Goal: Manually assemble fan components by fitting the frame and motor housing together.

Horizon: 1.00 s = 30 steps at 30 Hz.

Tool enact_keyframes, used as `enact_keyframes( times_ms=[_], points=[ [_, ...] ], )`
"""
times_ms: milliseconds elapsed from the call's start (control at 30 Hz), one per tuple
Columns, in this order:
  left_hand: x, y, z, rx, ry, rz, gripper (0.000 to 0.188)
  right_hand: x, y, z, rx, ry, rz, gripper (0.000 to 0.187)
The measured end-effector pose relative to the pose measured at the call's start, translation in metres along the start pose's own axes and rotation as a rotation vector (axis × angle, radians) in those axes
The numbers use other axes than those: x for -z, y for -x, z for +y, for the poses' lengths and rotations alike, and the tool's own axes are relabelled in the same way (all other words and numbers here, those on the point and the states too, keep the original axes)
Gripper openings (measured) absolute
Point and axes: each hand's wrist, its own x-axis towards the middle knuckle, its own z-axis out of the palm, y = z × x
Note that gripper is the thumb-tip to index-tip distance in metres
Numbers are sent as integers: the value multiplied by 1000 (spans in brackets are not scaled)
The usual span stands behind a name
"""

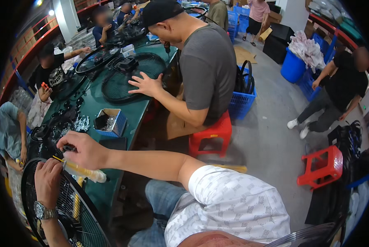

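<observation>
- Our left hand [48, 181] curls over the rim of a black fan guard [87, 222], which sits tilted at the tabletop's [94, 99] near end.
- Our right hand [84, 151], just beside it, pinches a small dark part [69, 147]; we cannot tell its kind.
- We see a blue-and-white box [117, 126] near the tabletop's right edge.

White short-sleeved shirt [238, 201], grey check pattern; blue jeans [163, 196]; silver link-band wristwatch [44, 211].
</observation>
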Motion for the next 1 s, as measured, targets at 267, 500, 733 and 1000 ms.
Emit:
enact_keyframes(
  times_ms=[267, 500, 733, 1000],
  points=[
    [3, -2, 6, 26, 6, -14, 14, -31, 40, 40, -514, -677, -186, 34],
    [1, 1, 5, 45, 16, -5, 18, -32, 39, 44, -391, -591, 37, 27],
    [0, -1, 6, 26, -9, 22, 13, -20, 28, 45, -231, -375, -95, 23],
    [-12, 13, -1, 245, 125, -30, 28, -19, 17, 51, -363, -628, -208, 36]
  ],
)
